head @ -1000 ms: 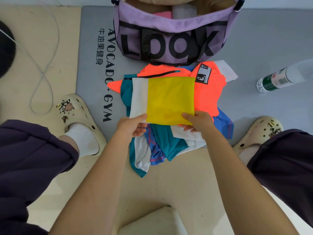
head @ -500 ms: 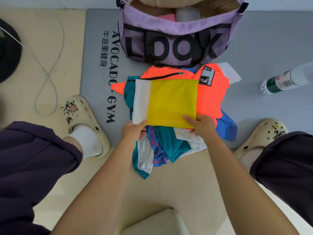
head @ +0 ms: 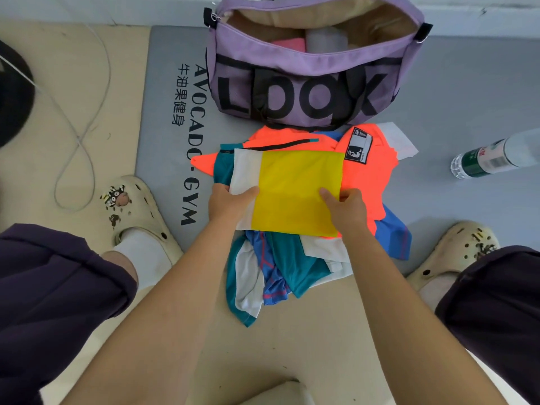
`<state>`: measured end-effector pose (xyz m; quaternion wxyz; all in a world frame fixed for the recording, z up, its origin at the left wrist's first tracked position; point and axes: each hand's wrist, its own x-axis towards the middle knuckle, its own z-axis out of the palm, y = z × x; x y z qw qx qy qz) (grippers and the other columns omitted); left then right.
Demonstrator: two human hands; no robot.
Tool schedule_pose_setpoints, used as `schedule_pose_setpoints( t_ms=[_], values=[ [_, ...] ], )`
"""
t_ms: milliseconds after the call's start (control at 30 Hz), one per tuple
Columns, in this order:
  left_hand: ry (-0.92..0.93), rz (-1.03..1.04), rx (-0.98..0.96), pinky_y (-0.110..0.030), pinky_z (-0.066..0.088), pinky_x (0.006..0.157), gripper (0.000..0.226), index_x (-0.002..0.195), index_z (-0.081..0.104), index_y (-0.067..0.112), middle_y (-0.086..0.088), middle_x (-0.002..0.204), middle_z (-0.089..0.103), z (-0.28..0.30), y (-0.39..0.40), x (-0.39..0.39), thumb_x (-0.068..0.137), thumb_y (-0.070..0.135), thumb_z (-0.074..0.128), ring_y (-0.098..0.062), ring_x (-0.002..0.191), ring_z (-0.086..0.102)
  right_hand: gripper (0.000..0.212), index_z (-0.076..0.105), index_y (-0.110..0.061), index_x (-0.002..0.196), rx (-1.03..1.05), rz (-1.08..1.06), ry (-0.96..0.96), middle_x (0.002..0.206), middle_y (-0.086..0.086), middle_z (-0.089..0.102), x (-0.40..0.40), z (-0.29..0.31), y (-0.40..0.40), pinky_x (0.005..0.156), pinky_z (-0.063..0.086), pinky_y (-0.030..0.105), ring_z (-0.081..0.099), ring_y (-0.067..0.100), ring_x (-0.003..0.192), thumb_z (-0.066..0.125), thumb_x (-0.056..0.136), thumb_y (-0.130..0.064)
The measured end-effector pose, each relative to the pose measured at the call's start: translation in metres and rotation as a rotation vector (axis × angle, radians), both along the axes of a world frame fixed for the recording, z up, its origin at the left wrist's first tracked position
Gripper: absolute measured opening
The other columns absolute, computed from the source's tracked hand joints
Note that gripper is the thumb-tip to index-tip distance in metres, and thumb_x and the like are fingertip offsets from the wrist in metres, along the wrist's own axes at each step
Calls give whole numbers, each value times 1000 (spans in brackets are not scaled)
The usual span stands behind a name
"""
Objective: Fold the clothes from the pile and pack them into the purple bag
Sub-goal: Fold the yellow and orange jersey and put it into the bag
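Garment (head: 295, 191), folded to a yellow-and-white rectangle, is gripped at both sides by left hand (head: 230, 200) and right hand (head: 346, 204), fingers curled under. Since earlier frame, it has been raised off the pile (head: 280, 258).

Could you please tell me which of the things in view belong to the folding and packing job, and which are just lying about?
Belongs to the job:
- folded yellow and white garment, gripped by left hand and right hand
- pile of orange, teal and blue clothes
- open purple fabric bag

Just lying about:
- clear plastic water bottle
- thin white cable
- grey gym mat
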<state>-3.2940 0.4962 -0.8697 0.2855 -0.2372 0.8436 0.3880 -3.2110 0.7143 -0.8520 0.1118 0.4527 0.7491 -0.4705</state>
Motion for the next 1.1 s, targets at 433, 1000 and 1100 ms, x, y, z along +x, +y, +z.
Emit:
schedule_pose_setpoints(
  t_ms=[433,1000,1100],
  values=[
    [-288,164,367,-43,56,88,54,111,63,6,-12,114,68,-13,-7,8,71,33,87,-29,102,66,27,59,-24,87,-364,-208,-29,88,-6,62,18,-9,0,81,49,40,59,17,83,72,82,-47],
    [-114,95,697,-30,58,61,38,104,69,17,-1,93,77,71,14,-35,71,31,80,-16,81,74,51,64,-21,116,-576,-149,326,109,3,74,-37,59,55,85,57,44,71,26,99,73,73,-47],
    [-168,111,579,-37,58,80,31,105,70,13,-10,105,74,45,21,-14,79,24,80,-24,92,72,38,65,-21,115,-485,-167,205,114,6,71,-15,32,56,93,53,52,67,31,103,69,84,-43]
  ],
)
